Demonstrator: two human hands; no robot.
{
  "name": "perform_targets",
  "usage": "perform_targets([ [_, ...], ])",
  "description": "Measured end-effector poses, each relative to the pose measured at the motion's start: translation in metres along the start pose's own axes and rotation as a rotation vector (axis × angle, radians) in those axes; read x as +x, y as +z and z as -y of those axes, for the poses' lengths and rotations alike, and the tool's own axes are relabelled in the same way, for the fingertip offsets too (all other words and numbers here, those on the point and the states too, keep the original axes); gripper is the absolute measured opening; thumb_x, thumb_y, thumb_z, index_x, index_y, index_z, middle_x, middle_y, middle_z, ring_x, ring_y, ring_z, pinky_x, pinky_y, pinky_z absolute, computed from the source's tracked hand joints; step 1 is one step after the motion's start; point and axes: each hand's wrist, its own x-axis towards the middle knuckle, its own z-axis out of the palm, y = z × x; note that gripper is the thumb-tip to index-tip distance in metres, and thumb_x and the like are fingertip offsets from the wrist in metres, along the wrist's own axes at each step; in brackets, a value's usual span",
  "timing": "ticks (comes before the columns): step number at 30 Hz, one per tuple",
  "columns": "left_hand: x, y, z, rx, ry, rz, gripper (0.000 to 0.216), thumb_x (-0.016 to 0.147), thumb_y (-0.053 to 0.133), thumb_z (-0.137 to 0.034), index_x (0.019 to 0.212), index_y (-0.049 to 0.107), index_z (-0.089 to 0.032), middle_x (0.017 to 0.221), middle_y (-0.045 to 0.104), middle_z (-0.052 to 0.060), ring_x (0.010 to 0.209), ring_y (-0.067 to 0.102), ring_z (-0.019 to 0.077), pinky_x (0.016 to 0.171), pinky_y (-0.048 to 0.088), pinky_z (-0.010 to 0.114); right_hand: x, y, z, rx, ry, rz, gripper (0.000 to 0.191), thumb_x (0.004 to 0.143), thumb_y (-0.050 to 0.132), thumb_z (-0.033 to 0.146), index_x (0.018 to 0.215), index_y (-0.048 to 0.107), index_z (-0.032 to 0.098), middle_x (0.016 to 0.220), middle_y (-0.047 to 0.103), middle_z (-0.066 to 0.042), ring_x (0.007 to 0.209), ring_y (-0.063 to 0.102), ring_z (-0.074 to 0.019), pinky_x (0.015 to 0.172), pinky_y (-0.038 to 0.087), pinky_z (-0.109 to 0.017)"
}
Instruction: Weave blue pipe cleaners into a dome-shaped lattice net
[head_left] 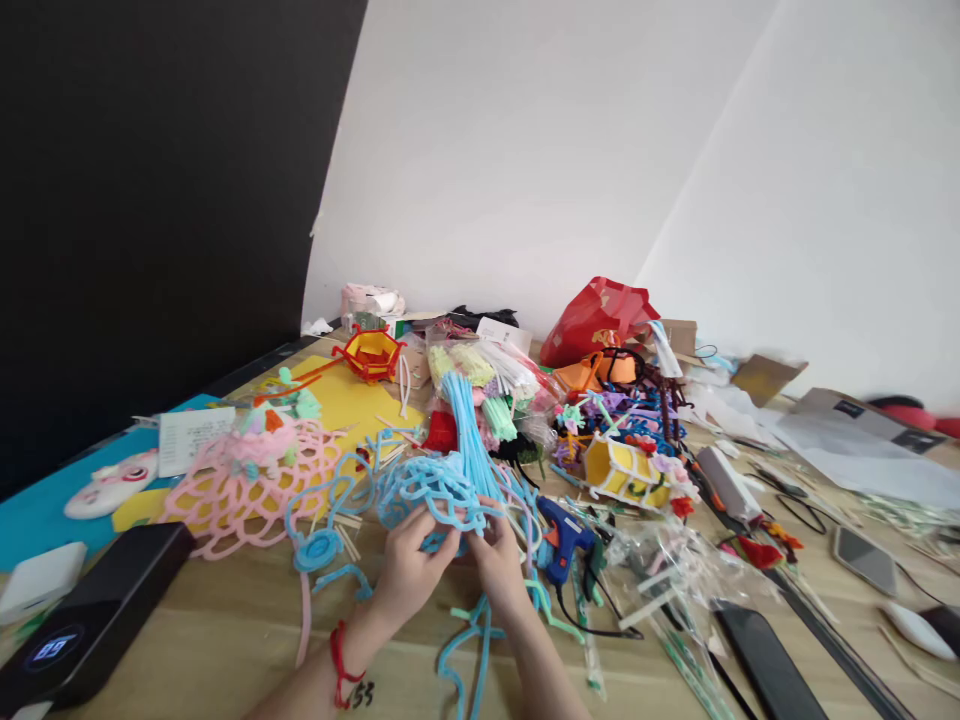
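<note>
Between my two hands is a light-blue openwork net of bent pipe cleaners (429, 487). My left hand (415, 560) pinches its near edge with thumb and fingers. The near right edge is gripped by my right hand (495, 553), close beside the left. A bundle of straight light-blue pipe cleaners (469, 430) lies just behind the net. Loose blue strands hang down below my hands, and a blue coil (318, 549) lies to the left. The fingertips under the net are partly hidden.
A pink pipe-cleaner net (247, 480) lies left, near a black power bank (97, 610). Right of my hands are a blue glue gun (566, 540) with its cord, a yellow-and-white lantern shape (626, 472) and a black phone (765, 660). A red bag (596, 320) stands behind.
</note>
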Motion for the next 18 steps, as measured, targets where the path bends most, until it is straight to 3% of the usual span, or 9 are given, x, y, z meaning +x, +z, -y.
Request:
perform_targets([
  [6,0.000,0.000,0.001,0.073,0.089,0.072,0.013,0.080,0.057,-0.016,0.089,0.065,-0.021,0.087,0.070,0.005,0.084,0.065,0.0179,0.077,0.051,0.028,0.010,-0.016,-0.002,-0.291,-0.191,-0.162,0.027,0.072,0.060,0.025,0.098,0.063,0.019,0.100,0.066,-0.007,0.089,0.062,-0.0218,0.077,0.050,-0.032],
  [9,0.000,-0.001,0.000,0.144,0.080,0.081,0.010,0.078,0.056,-0.013,0.084,0.061,-0.020,0.082,0.066,0.004,0.079,0.063,0.0175,0.073,0.049,0.028,0.011,-0.018,-0.003,-0.363,-0.252,-0.222,0.028,0.071,0.058,0.025,0.098,0.064,0.019,0.102,0.064,-0.008,0.090,0.061,-0.0224,0.073,0.050,-0.032],
  [13,0.000,0.001,0.002,0.244,0.045,-0.001,0.016,0.069,0.054,-0.008,0.065,0.046,-0.021,0.067,0.055,0.000,0.066,0.056,0.0154,0.063,0.044,0.025,0.010,-0.018,-0.005,-0.403,-0.283,-0.273,0.032,0.069,0.057,0.022,0.102,0.060,0.020,0.102,0.062,-0.008,0.093,0.059,-0.0224,0.069,0.050,-0.031],
  [18,-0.002,0.004,0.009,0.260,-0.009,-0.043,0.022,0.062,0.049,-0.005,0.063,0.034,-0.022,0.063,0.044,-0.004,0.060,0.048,0.0136,0.060,0.039,0.024,0.008,-0.016,-0.005,-0.462,-0.266,-0.280,0.032,0.068,0.055,0.018,0.099,0.058,0.020,0.101,0.060,-0.007,0.093,0.058,-0.0215,0.071,0.050,-0.031],
])
